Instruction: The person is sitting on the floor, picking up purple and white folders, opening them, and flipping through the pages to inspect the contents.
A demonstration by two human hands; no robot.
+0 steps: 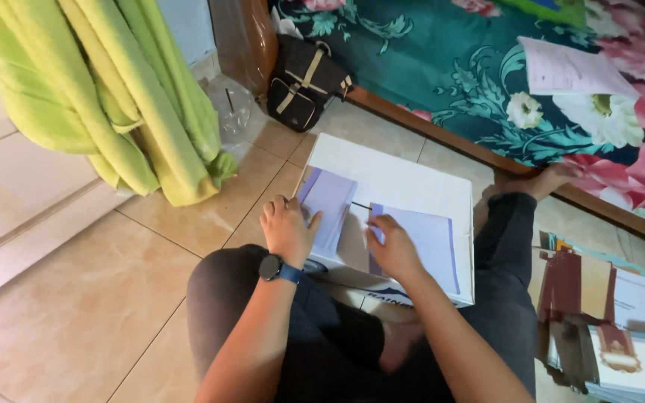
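Observation:
A white cardboard box (404,183) lies on the tiled floor in front of my knees. Two pale lilac paper sheets rest on its top. My left hand (287,227), with a dark watch on the wrist, presses on the left sheet (331,198), fingers curled at its edge. My right hand (393,246) rests flat on the right sheet (433,240), fingertips at its upper left corner. A narrow gap of white box shows between the two sheets. I sit cross-legged in dark trousers.
A bed with a teal floral cover (457,67) and a white paper (569,71) on it runs along the back. A black bag (304,82) leans at its corner. Green curtain (121,97) hangs at left. Stacked books and folders (606,328) lie at right.

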